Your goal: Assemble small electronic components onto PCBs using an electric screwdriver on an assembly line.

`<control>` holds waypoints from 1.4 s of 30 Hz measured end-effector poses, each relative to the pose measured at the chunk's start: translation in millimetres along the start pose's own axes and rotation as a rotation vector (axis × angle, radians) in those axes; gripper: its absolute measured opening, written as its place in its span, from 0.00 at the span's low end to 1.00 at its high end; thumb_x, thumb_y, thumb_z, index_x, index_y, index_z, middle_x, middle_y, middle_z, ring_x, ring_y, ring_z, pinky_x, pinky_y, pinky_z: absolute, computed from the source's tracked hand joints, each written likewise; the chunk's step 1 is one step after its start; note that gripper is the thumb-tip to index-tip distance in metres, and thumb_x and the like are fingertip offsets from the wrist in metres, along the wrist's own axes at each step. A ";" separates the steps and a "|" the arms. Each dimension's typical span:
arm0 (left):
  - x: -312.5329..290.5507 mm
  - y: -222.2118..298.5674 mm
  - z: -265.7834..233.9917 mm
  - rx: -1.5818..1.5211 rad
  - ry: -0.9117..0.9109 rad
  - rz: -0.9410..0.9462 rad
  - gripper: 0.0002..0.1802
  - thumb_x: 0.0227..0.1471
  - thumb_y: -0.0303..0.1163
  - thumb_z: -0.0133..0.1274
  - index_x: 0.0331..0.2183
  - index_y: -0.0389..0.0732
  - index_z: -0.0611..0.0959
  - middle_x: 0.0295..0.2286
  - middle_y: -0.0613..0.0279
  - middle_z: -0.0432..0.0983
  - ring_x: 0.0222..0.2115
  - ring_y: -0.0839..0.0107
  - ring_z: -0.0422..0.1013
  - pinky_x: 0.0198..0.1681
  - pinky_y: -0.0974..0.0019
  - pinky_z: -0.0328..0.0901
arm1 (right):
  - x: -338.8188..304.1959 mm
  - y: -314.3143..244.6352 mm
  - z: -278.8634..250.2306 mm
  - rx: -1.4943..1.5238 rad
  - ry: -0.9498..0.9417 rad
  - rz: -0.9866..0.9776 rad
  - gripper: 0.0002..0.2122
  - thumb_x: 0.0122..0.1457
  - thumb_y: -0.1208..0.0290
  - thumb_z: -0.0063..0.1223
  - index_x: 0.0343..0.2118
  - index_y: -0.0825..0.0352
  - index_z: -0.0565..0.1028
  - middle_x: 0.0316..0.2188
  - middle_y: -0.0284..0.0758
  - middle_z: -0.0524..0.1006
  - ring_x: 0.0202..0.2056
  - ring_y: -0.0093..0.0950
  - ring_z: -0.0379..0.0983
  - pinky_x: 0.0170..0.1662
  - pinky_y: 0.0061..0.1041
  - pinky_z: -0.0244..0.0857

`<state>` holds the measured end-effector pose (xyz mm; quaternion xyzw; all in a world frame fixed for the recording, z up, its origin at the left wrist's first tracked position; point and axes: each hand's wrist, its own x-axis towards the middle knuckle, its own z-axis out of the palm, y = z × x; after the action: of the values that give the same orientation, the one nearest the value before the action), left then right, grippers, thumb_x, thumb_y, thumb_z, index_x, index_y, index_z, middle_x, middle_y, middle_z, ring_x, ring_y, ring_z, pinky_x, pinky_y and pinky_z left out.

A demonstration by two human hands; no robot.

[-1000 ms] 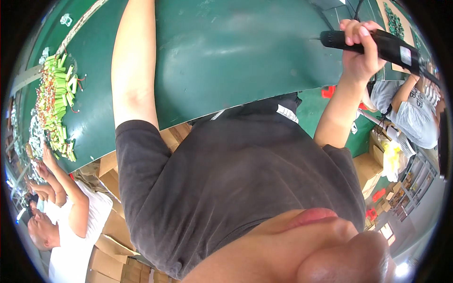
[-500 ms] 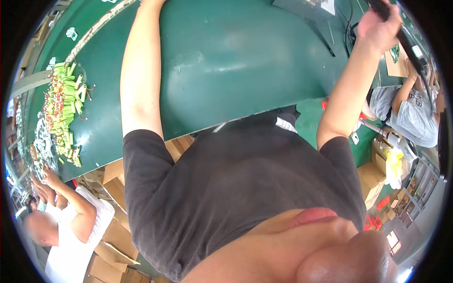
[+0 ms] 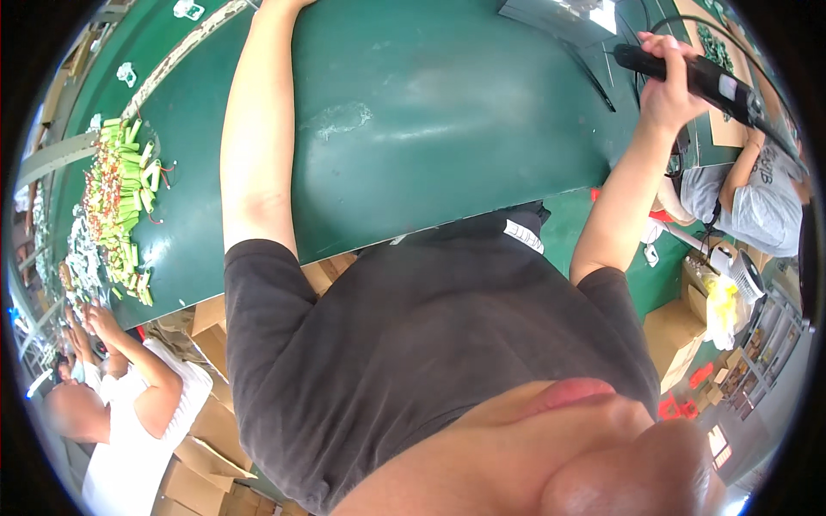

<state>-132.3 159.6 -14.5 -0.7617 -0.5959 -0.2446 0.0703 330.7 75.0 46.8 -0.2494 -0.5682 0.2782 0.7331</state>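
Observation:
My right hand (image 3: 675,90) is closed around a black electric screwdriver (image 3: 701,84), held above the table's right side. Its narrow end points left, and a cable leads off from the other end. My left forearm reaches across the green table (image 3: 447,155) to the top edge of the picture. Only a sliver of my left hand (image 3: 288,3) shows there; its fingers are cut off, so what it holds or touches is hidden.
Green cylindrical battery cells with wires (image 3: 125,198) are heaped at the table's left. A metal box (image 3: 568,19) stands at the far right. Co-workers sit on both sides, one in a white shirt (image 3: 146,430), one in grey (image 3: 766,202). Cardboard boxes (image 3: 675,335) stand below.
My right hand has come down and slightly left with the screwdriver, which now shows more fully. My left forearm has stayed nearly still.

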 end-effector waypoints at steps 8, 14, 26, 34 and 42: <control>-5.3 2.8 0.5 -0.028 -0.121 -0.121 0.31 0.65 0.50 0.43 0.59 0.38 0.76 0.64 0.49 0.64 0.67 0.52 0.56 0.69 0.48 0.48 | 7.9 -15.1 -7.7 0.077 -0.022 0.114 0.05 0.56 0.87 0.55 0.24 0.75 0.75 0.21 0.43 0.76 0.24 0.38 0.77 0.38 0.48 0.77; -6.6 1.0 2.0 -0.061 -0.092 -0.096 0.30 0.65 0.50 0.43 0.58 0.39 0.77 0.62 0.48 0.66 0.65 0.52 0.58 0.68 0.48 0.50 | 28.1 -21.8 -4.8 0.096 -0.020 0.171 0.06 0.56 0.87 0.54 0.24 0.73 0.73 0.20 0.41 0.74 0.23 0.37 0.76 0.33 0.45 0.77; -7.6 2.0 2.5 -0.048 0.011 -0.054 0.29 0.63 0.48 0.48 0.55 0.36 0.79 0.61 0.40 0.66 0.64 0.46 0.59 0.68 0.50 0.53 | 40.8 -21.9 -1.3 0.044 0.118 -0.068 0.05 0.53 0.85 0.51 0.21 0.75 0.73 0.19 0.44 0.74 0.22 0.40 0.76 0.33 0.48 0.79; -2.1 18.0 -11.3 -0.167 -0.043 -0.087 0.24 0.60 0.42 0.51 0.50 0.34 0.81 0.56 0.40 0.70 0.59 0.44 0.65 0.62 0.52 0.61 | 61.5 -28.7 74.0 0.113 0.500 -0.575 0.20 0.62 0.59 0.42 0.25 0.74 0.75 0.33 0.50 0.81 0.42 0.42 0.78 0.55 0.41 0.69; -9.4 10.9 -10.0 -0.166 0.105 -0.061 0.22 0.58 0.37 0.53 0.51 0.33 0.79 0.54 0.45 0.70 0.53 0.44 0.68 0.58 0.51 0.64 | 17.9 -38.8 22.8 0.337 0.187 -0.181 0.13 0.63 0.65 0.43 0.27 0.65 0.75 0.24 0.35 0.75 0.32 0.35 0.75 0.49 0.48 0.71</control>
<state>-126.5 144.3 -8.0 -0.7325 -0.5919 -0.3349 0.0306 316.9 60.5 90.9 -0.0958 -0.4633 0.2779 0.8360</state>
